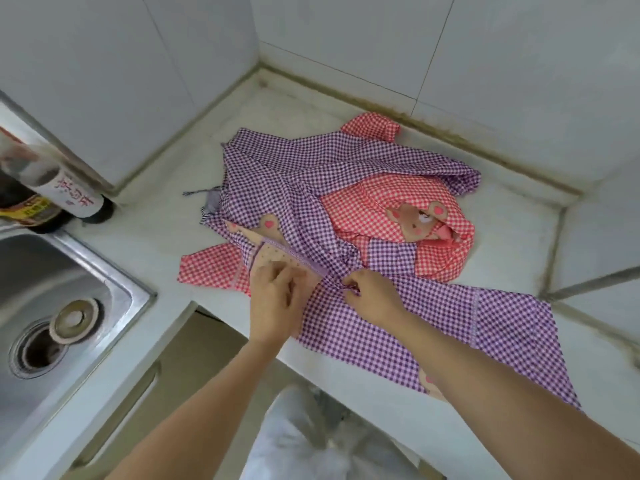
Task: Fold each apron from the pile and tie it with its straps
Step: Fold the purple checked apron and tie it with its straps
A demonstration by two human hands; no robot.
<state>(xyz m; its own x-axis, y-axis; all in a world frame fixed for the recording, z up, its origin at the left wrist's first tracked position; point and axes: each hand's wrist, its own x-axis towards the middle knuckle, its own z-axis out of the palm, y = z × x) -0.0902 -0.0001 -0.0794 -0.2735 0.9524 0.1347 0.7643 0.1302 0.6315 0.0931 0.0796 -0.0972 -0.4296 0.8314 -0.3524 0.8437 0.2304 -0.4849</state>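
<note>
Right hand [372,296] pinches the purple-checked cloth apron [311,174]; left hand [273,299] rests on it, grip unclear. A tug could drag the tangled red-checked cloth apron [363,209] off the white bench [156,237].

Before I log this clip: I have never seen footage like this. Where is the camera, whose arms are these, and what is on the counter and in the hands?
There is no machine here. One wide-angle camera sits on a person's head and looks down, so the two bare arms coming in from the bottom are that person's own. On the white counter lies a loose pile of two checked aprons: a purple apron on top, spreading toward the near edge, and a red apron partly beneath it. The right hand pinches a gathered bit of the purple apron. The left hand lies on the same apron beside it. It is blurred, so whether it grips or only presses is unclear. To the left are a steel sink and dark bottles. Nothing is folded or tied yet.
</note>
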